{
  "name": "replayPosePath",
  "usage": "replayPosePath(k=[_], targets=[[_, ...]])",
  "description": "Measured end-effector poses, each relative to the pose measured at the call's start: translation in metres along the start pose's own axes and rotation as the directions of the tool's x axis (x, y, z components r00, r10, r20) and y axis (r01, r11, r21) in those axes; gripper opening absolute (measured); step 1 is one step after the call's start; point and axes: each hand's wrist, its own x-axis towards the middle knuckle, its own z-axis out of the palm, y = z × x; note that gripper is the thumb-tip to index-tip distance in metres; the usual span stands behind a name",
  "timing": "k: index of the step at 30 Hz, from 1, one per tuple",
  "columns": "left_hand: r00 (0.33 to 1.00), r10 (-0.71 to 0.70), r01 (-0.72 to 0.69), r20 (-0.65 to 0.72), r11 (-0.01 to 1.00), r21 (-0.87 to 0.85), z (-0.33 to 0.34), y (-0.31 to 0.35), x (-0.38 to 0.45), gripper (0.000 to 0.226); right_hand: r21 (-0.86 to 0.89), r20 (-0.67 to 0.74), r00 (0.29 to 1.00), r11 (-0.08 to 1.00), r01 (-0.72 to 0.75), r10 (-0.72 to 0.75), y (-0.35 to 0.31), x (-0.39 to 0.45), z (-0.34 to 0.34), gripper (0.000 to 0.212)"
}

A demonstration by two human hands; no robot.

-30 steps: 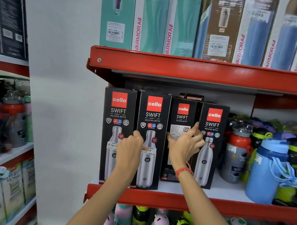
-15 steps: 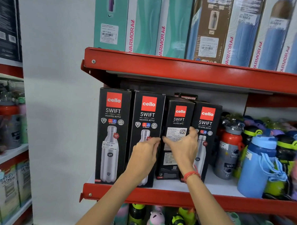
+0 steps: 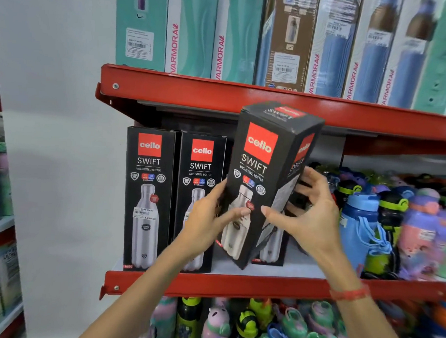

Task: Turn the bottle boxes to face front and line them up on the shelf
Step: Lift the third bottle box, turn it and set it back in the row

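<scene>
Both hands, left hand (image 3: 209,216) and right hand (image 3: 309,218), clasp a tilted black box (image 3: 262,175) lifted before the red shelf (image 3: 237,284); two boxes (image 3: 149,198) reading "cello SWIFT" stand left; loose bottles (image 3: 362,226) crowd right; "VARMORA" cartons (image 3: 197,32) above.

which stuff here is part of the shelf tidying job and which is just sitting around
Part of the job:
- tilted black box held in the left hand and right hand
- two black boxes standing facing front
- another black box mostly hidden behind the held one
- red shelf

Just sitting around:
- teal boxes on the shelf above
- blue bottle and other loose bottles to the right
- bottles on the shelf below
</scene>
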Motion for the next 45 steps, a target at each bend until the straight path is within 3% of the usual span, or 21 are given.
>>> replayPosePath(k=[3,6,14,17,23,28,36,42,45], targets=[[0.996,0.007,-0.001,0.087,0.998,-0.07,-0.007,0.015,-0.008,0.044,0.127,0.157,0.987,0.992,-0.004,-0.016,-0.009,0.004,-0.017,0.091],[0.996,0.011,-0.002,0.087,0.995,-0.097,-0.006,0.024,-0.016,0.043,0.207,0.32,0.947,0.977,-0.056,-0.014,-0.013,0.01,-0.025,0.088],[0.997,-0.047,0.041,-0.054,0.994,-0.105,0.013,0.017,-0.027,0.051,0.011,0.629,0.76,0.975,-0.221,0.165,-0.024,0.021,-0.028,0.091],[0.994,-0.059,0.055,-0.087,0.997,-0.047,0.017,0.017,-0.025,0.054,-0.026,0.588,0.787,0.976,-0.215,0.189,-0.022,0.021,-0.021,0.085],[0.98,-0.101,0.11,-0.173,0.993,0.044,0.032,0.004,-0.014,0.065,0.079,0.497,0.849,0.965,-0.249,0.179,0.006,0.022,-0.01,0.07],[0.964,-0.112,0.151,-0.242,0.977,0.15,0.04,-0.014,0.004,0.066,0.058,0.329,0.923,0.971,-0.233,0.202,0.033,0.021,0.011,0.065],[0.935,-0.185,0.269,-0.302,0.925,0.267,0.057,-0.057,0.01,0.065,0.027,0.25,0.933,0.961,-0.275,0.26,0.074,0.007,0.041,0.059],[0.977,-0.048,0.136,-0.21,0.893,0.429,0.067,-0.065,0.011,0.109,-0.003,0.227,0.94,0.965,-0.261,0.255,0.082,0.016,0.05,0.059],[0.974,-0.078,0.17,-0.214,0.874,0.454,0.066,-0.074,0.013,0.112,-0.028,0.213,0.941,0.965,-0.262,0.262,0.084,0.017,0.052,0.062]])
